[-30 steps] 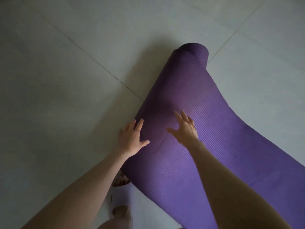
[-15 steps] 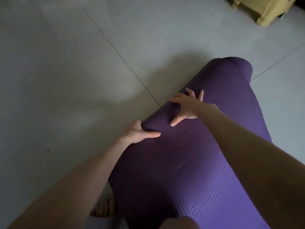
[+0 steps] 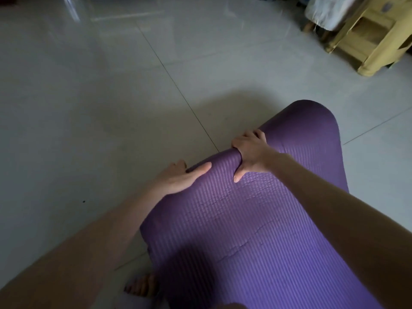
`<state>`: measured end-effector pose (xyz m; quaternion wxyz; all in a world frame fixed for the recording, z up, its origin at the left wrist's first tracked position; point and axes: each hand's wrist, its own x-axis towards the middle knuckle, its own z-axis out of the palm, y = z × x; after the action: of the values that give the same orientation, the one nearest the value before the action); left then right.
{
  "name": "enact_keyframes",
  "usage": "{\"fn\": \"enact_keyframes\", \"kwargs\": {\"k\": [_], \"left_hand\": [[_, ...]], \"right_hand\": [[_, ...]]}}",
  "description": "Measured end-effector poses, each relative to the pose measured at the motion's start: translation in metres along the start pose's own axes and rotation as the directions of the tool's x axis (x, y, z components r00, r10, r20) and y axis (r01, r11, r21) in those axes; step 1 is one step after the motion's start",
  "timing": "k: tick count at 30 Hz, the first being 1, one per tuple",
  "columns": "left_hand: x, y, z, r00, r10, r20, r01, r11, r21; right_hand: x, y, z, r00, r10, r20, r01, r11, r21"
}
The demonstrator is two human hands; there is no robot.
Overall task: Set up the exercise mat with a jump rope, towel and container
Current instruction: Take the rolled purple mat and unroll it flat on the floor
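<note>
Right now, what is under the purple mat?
Grey floor tiles show around the mat, so it lies on them. At its near left edge, toes of a foot show beside it. Whatever else is beneath is covered by the mat.

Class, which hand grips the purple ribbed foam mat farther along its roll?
The right hand, at mid-roll; the left hand holds the purple ribbed foam mat at its left end.

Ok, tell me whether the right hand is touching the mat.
Touching. The head view shows the right hand gripping the purple exercise mat, fingers curled over its roll.
</note>
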<state>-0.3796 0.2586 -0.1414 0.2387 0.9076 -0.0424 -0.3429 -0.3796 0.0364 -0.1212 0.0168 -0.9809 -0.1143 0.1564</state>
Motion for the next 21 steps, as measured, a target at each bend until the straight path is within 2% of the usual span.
{"fn": "enact_keyframes", "kwargs": {"k": [2, 3, 5, 7, 8, 10, 12, 13, 14, 15, 16, 17, 19, 21], "left_hand": [[0.01, -0.008, -0.006, 0.987, 0.006, 0.163, 0.011, 0.994, -0.108], [0.013, -0.012, -0.006, 0.985, 0.021, 0.173, 0.002, 0.991, -0.134], [0.016, -0.014, -0.002, 0.998, 0.044, 0.054, -0.037, 0.99, -0.134], [0.008, -0.012, 0.005, 0.97, 0.112, -0.216, -0.108, 0.994, 0.027], [0.001, -0.008, 0.009, 0.908, 0.185, -0.376, -0.127, 0.977, 0.174], [-0.02, 0.0, 0.012, 0.702, 0.388, -0.597, -0.138, 0.897, 0.419], [-0.036, 0.011, 0.014, 0.48, 0.558, -0.677, -0.152, 0.813, 0.562], [-0.038, 0.012, 0.015, 0.411, 0.611, -0.677, -0.148, 0.777, 0.612], [-0.038, 0.011, 0.015, 0.383, 0.637, -0.668, -0.134, 0.754, 0.643], [-0.038, 0.007, 0.015, 0.424, 0.638, -0.643, -0.12, 0.743, 0.658], [-0.039, 0.001, 0.013, 0.509, 0.609, -0.608, -0.102, 0.744, 0.66], [-0.039, -0.004, 0.009, 0.624, 0.537, -0.568, -0.083, 0.768, 0.635], [-0.031, -0.012, -0.008, 0.837, 0.319, -0.445, -0.072, 0.869, 0.489], [-0.016, -0.012, -0.029, 0.966, 0.124, -0.226, -0.061, 0.961, 0.269]], "right_hand": [[-0.003, -0.004, 0.006, 0.999, -0.006, -0.036, 0.004, 0.998, -0.061], [-0.004, -0.008, 0.007, 1.0, 0.001, -0.03, -0.004, 0.996, -0.084], [-0.005, -0.013, 0.01, 0.999, 0.025, -0.019, -0.027, 0.993, -0.119], [-0.007, -0.016, 0.006, 0.999, 0.05, -0.02, -0.052, 0.992, -0.111], [-0.009, -0.016, -0.001, 0.998, 0.059, -0.026, -0.061, 0.994, -0.086], [-0.004, -0.014, -0.026, 0.998, 0.06, 0.02, -0.059, 0.997, -0.048], [0.01, -0.017, -0.058, 0.974, 0.054, 0.218, -0.047, 0.998, -0.037], [0.018, -0.02, -0.07, 0.946, 0.04, 0.32, -0.034, 0.999, -0.026], [0.026, -0.026, -0.078, 0.914, 0.019, 0.406, -0.023, 1.0, 0.005], [0.033, -0.031, -0.08, 0.886, 0.002, 0.464, -0.033, 0.998, 0.059], [0.037, -0.037, -0.076, 0.876, -0.006, 0.481, -0.055, 0.992, 0.112], [0.041, -0.043, -0.068, 0.892, -0.008, 0.452, -0.055, 0.991, 0.125], [0.045, -0.047, -0.048, 0.948, -0.01, 0.318, -0.017, 0.996, 0.082], [0.044, -0.046, -0.033, 0.988, -0.007, 0.153, 0.0, 0.999, 0.048]]}}
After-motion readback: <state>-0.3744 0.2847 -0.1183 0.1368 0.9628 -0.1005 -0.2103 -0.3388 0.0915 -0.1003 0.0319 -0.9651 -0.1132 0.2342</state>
